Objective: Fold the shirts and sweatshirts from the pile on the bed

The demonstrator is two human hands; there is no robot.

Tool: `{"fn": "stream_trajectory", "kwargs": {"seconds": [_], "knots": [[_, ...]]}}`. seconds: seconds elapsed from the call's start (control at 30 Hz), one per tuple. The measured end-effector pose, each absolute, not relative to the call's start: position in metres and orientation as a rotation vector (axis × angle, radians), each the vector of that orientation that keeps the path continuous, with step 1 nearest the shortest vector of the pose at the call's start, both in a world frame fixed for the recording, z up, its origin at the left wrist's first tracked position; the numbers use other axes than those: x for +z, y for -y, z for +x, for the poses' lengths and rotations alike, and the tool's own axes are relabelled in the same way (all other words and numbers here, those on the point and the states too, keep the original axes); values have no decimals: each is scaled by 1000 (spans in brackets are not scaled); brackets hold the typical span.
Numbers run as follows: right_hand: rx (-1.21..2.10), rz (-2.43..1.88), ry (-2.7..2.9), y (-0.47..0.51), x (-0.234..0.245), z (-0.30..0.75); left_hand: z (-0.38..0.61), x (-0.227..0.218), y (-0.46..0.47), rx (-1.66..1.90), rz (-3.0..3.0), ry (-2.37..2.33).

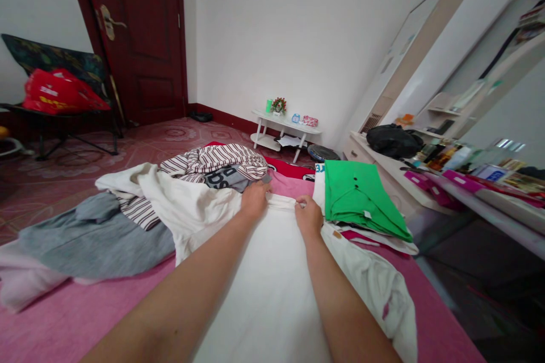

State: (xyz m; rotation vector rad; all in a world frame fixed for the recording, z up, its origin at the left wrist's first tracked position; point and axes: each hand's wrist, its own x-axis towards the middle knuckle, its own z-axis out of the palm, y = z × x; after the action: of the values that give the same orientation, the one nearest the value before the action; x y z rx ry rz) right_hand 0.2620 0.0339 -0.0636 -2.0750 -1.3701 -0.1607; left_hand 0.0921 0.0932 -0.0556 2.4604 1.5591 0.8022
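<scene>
A white shirt (268, 283) lies spread out in front of me on a pink cover (131, 309). My left hand (254, 199) grips its far edge on the left, fingertips partly hidden. At the right end of that edge, my right hand (309, 215) pinches the fabric between thumb and fingers. Bunched white cloth (200, 210) lies beside my left forearm; whether it belongs to the same shirt I cannot tell. Close to my right hand is a folded green garment (361, 195) on a stack. A pale garment (378, 289) sprawls along my right forearm.
Striped clothing (217, 159) and a grey garment (102, 241) are heaped on the left. Beyond the bed stands a small white table (287, 120). A cluttered dressing table (370, 161) borders the right side. A chair holds a red bag (62, 92) near the dark red door (136, 28).
</scene>
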Motion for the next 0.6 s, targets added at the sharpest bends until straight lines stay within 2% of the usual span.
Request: {"fn": "stream_trajectory", "kwargs": {"seconds": [0.37,0.6], "knots": [[-108,-2014,1491,-33,-65,261,75,-55,-108,669,2462,-1350],[-172,-1990,1397,-40,-68,265,78,-59,-108,796,2288,-1589]]}}
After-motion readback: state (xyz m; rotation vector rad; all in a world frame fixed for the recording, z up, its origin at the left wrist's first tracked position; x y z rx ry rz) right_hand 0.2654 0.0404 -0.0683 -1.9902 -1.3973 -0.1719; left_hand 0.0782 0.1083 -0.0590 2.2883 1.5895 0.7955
